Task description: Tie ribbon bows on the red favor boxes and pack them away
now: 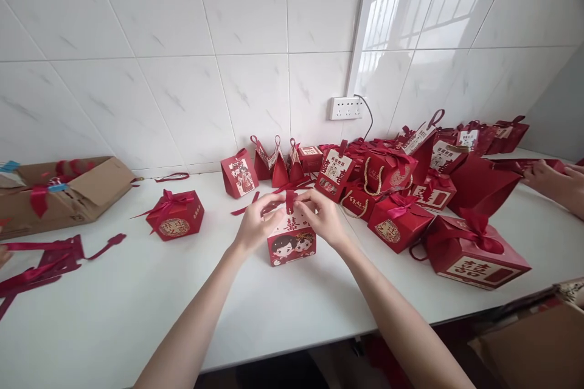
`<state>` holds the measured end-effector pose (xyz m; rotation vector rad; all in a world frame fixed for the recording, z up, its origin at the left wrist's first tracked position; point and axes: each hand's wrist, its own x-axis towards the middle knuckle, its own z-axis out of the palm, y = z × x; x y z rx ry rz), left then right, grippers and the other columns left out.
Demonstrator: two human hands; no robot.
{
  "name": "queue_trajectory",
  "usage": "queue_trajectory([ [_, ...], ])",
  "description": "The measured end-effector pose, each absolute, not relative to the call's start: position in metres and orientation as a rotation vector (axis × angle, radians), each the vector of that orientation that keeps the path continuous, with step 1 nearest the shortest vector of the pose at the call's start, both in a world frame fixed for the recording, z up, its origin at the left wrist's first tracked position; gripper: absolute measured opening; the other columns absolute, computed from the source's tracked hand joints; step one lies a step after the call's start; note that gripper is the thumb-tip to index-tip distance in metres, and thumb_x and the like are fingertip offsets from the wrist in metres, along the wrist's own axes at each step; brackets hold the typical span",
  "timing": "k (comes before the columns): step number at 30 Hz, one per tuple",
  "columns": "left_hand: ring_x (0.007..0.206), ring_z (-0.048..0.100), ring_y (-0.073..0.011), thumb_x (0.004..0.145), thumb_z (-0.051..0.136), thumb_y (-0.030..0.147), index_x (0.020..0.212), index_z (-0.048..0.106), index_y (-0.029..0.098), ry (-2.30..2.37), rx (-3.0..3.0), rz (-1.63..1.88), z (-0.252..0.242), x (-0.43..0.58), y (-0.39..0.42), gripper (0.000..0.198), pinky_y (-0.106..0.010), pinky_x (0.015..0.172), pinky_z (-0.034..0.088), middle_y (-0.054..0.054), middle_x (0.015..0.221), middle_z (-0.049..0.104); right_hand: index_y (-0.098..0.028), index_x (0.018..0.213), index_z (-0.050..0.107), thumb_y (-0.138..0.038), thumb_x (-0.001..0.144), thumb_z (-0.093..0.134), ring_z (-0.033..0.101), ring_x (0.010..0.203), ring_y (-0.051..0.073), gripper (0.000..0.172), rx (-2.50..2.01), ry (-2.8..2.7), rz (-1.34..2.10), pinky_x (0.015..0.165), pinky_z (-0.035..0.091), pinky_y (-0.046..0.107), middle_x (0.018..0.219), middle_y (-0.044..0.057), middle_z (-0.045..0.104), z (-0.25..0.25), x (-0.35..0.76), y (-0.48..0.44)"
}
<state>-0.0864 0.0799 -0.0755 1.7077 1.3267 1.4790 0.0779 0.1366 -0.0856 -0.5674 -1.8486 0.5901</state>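
A red and white gift box (292, 248) with two cartoon figures on its front stands upright on the white table before me. A dark red ribbon (291, 201) rises at its top. From the left, my left hand (261, 223) is closed, its fingertips pinching at the ribbon and the box's upper edge. My right hand (320, 216) is closed too, its thumb and fingers pinching the ribbon from the other side. The fingers partly cover the box top. Behind my hands lie loose red ribbons (292, 185).
A six-sided red box (176, 216) with a bow sits to the left, near an open cardboard carton (98, 191). Several red gift boxes (392, 222) crowd the right side. Another person's hand (550, 179) reaches in at far right. A socket strip (345, 108) is on the tiled wall.
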Motion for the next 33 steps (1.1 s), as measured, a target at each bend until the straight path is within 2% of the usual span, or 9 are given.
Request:
queue_trajectory([
  [2, 0.094, 0.063, -0.0225, 0.074, 0.062, 0.037, 0.094, 0.063, 0.016, 1.351, 1.670, 1.459, -0.071, -0.081, 0.085, 0.029, -0.033, 0.081, 0.052, -0.008, 0.098, 0.067, -0.020, 0.085, 0.052, -0.024, 0.086, 0.052, 0.057, 0.073, 0.015, 0.004, -0.532, -1.815, 0.436, 0.067, 0.048, 0.029, 0.078, 0.002, 0.058, -0.092, 0.077, 0.135],
  [5, 0.079, 0.064, -0.0194, 0.075, 0.060, 0.039, 0.086, 0.064, 0.015, 1.359, 1.627, 1.538, -0.078, -0.075, 0.086, 0.027, -0.028, 0.068, 0.053, -0.006, 0.084, 0.068, -0.021, 0.090, 0.045, -0.023, 0.083, 0.056, 0.056, 0.081, 0.017, 0.013, -0.451, -1.826, 0.227, 0.068, 0.050, 0.031, 0.087, 0.005, 0.053, -0.100, 0.076, 0.133],
  [7, 0.074, 0.063, -0.0183, 0.077, 0.058, 0.040, 0.082, 0.064, 0.015, 1.377, 1.653, 1.577, -0.085, -0.073, 0.084, 0.026, -0.027, 0.066, 0.052, -0.005, 0.078, 0.067, -0.022, 0.090, 0.045, -0.022, 0.082, 0.058, 0.055, 0.084, 0.018, 0.015, -0.424, -1.881, 0.150, 0.068, 0.050, 0.031, 0.090, 0.006, 0.052, -0.104, 0.075, 0.132],
  [10, 0.072, 0.062, -0.0165, 0.079, 0.056, 0.039, 0.074, 0.063, 0.016, 1.446, 1.712, 1.637, -0.091, -0.068, 0.081, 0.025, -0.025, 0.066, 0.050, -0.004, 0.072, 0.066, -0.022, 0.092, 0.046, -0.020, 0.083, 0.056, 0.055, 0.084, 0.018, 0.013, -0.426, -1.896, 0.125, 0.067, 0.051, 0.031, 0.090, 0.006, 0.052, -0.106, 0.074, 0.131],
  [15, 0.053, 0.051, -0.0115, 0.081, 0.054, 0.042, 0.062, 0.058, 0.017, 1.551, 1.742, 1.672, -0.092, -0.063, 0.081, 0.031, -0.020, 0.049, 0.042, 0.001, 0.054, 0.055, -0.022, 0.092, 0.047, -0.017, 0.082, 0.055, 0.055, 0.083, 0.018, 0.013, -0.441, -1.848, 0.149, 0.071, 0.050, 0.032, 0.087, 0.005, 0.054, -0.103, 0.071, 0.126],
  [21, 0.056, 0.055, -0.0127, 0.081, 0.053, 0.040, 0.067, 0.061, 0.016, 1.536, 1.724, 1.709, -0.093, -0.064, 0.081, 0.029, -0.021, 0.052, 0.044, -0.001, 0.059, 0.061, -0.022, 0.091, 0.049, -0.015, 0.081, 0.052, 0.057, 0.080, 0.017, 0.012, -0.449, -1.877, 0.149, 0.070, 0.049, 0.030, 0.084, 0.004, 0.058, -0.098, 0.073, 0.123],
  [24, 0.051, 0.049, -0.0113, 0.082, 0.052, 0.039, 0.061, 0.056, 0.017, 1.518, 1.709, 1.706, -0.092, -0.064, 0.081, 0.031, -0.021, 0.049, 0.040, 0.001, 0.053, 0.053, -0.022, 0.095, 0.049, -0.018, 0.082, 0.052, 0.058, 0.078, 0.017, 0.014, -0.495, -1.891, 0.179, 0.069, 0.049, 0.029, 0.085, 0.004, 0.060, -0.097, 0.076, 0.123],
  [28, 0.052, 0.046, -0.0110, 0.080, 0.054, 0.036, 0.056, 0.052, 0.017, 1.459, 1.649, 1.685, -0.089, -0.062, 0.080, 0.031, -0.022, 0.049, 0.038, 0.002, 0.052, 0.048, -0.022, 0.109, 0.048, -0.019, 0.082, 0.051, 0.059, 0.078, 0.018, 0.027, -0.531, -1.938, 0.211, 0.069, 0.049, 0.030, 0.089, 0.005, 0.061, -0.095, 0.081, 0.125],
  [33, 0.053, 0.046, -0.0115, 0.079, 0.056, 0.037, 0.056, 0.053, 0.017, 1.467, 1.618, 1.685, -0.088, -0.061, 0.080, 0.031, -0.023, 0.053, 0.040, 0.002, 0.053, 0.050, -0.020, 0.092, 0.052, -0.015, 0.085, 0.043, 0.051, 0.068, 0.016, 0.013, -0.444, -2.062, 0.208, 0.060, 0.046, 0.028, 0.075, 0.003, 0.051, -0.090, 0.083, 0.127],
])
